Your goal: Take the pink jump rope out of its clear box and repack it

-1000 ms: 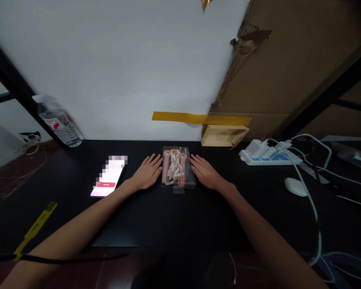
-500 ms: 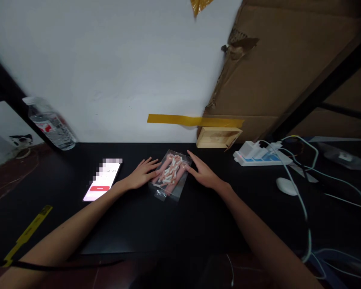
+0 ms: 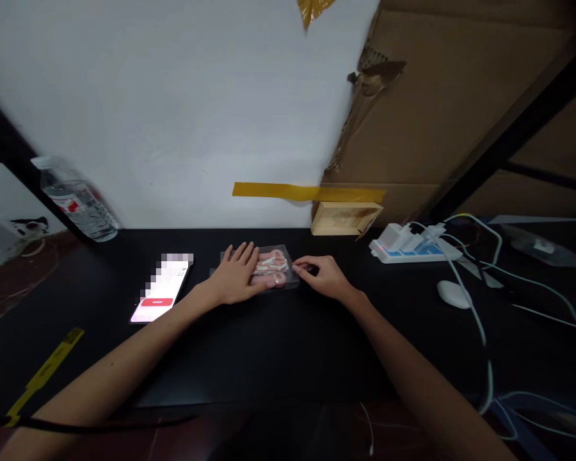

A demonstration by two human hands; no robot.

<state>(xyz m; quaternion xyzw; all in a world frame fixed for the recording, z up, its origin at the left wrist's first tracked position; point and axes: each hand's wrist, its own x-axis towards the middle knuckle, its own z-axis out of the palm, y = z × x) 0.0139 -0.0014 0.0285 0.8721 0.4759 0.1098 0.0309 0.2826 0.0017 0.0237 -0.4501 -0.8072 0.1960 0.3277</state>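
A clear plastic packet [image 3: 273, 269] with pink and white pieces inside lies sideways on the black table. My left hand [image 3: 235, 275] rests flat over the packet's left part, its fingers spread and pointing away from me. At the packet's right edge, my right hand [image 3: 320, 275] has thumb and forefinger pinched together on the clear film. The left part of the packet is hidden under my left hand.
A lit phone [image 3: 162, 288] lies left of my left forearm, with a water bottle [image 3: 79, 202] behind it. Toward the right are a white power strip [image 3: 413, 250], a white mouse [image 3: 454, 294] and cables. A shallow wooden box [image 3: 343, 218] stands against the back wall.
The packet has turned from upright to sideways. My left hand has moved onto it, and my right hand's spread fingers have closed at its right edge.
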